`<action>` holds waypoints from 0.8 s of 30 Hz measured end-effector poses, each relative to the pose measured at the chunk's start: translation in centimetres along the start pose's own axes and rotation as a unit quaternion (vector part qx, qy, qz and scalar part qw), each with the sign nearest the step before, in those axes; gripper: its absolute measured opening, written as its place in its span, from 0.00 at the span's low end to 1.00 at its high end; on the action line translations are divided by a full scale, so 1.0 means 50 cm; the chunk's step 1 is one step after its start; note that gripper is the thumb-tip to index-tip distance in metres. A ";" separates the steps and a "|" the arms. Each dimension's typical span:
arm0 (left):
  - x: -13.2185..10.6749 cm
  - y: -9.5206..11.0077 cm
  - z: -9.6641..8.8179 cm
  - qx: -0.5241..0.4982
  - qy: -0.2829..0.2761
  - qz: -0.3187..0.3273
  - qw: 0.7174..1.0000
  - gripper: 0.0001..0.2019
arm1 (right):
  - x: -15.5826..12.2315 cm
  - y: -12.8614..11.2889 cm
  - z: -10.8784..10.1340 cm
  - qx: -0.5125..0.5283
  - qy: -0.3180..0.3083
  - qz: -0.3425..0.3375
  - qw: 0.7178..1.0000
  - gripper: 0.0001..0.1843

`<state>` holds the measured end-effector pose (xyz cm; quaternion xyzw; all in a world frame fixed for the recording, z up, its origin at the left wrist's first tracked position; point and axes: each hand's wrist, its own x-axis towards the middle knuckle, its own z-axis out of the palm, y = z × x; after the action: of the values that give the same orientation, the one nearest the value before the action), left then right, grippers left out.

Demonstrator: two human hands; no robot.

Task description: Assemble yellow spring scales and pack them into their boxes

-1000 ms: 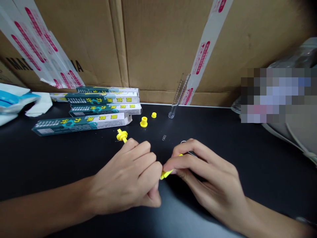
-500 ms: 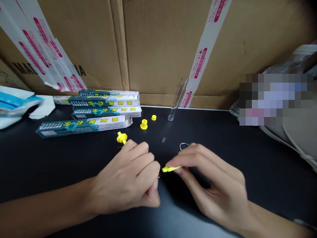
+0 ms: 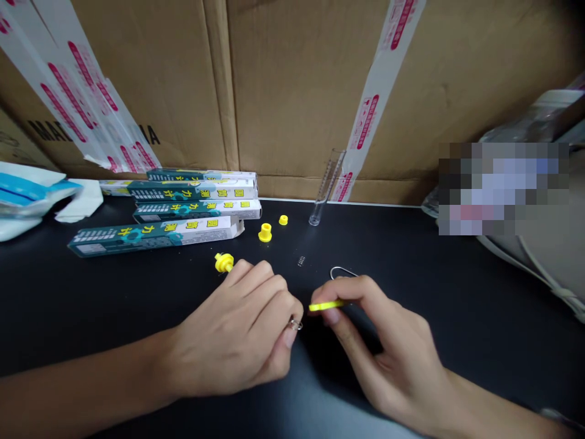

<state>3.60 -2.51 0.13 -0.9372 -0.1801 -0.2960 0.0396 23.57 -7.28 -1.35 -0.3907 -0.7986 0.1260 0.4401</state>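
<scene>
Yellow strip (image 3: 324, 306), pinched by the right hand (image 3: 393, 341), is now parted, apparently unhooked, from the wire coil (image 3: 297, 325) clasped in the curled left hand (image 3: 235, 332).

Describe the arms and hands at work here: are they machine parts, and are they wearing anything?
They are a person's. The ungloved, five-fingered left hand and ungloved, slim-fingered right hand show no cables or markings. The bare left forearm and bare right forearm show no sleeve, watch or bracelet within view.
</scene>
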 end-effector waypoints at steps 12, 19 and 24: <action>-0.030 -0.005 0.016 -0.096 0.024 -0.080 0.992 0.04 | -0.004 0.006 0.002 0.030 -0.067 0.047 0.996 0.15; -0.024 -0.004 0.012 -0.093 -0.004 -0.095 0.991 0.04 | -0.001 0.003 -0.003 0.026 -0.054 -0.008 0.998 0.17; -0.027 -0.006 0.020 -0.076 -0.027 -0.112 0.990 0.08 | -0.012 -0.001 0.001 -0.041 -0.073 -0.111 0.990 0.20</action>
<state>3.02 -2.48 -1.48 -0.9192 -0.2619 -0.2858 -0.0697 23.70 -7.75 -1.70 -0.3074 -0.8715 0.0716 0.3753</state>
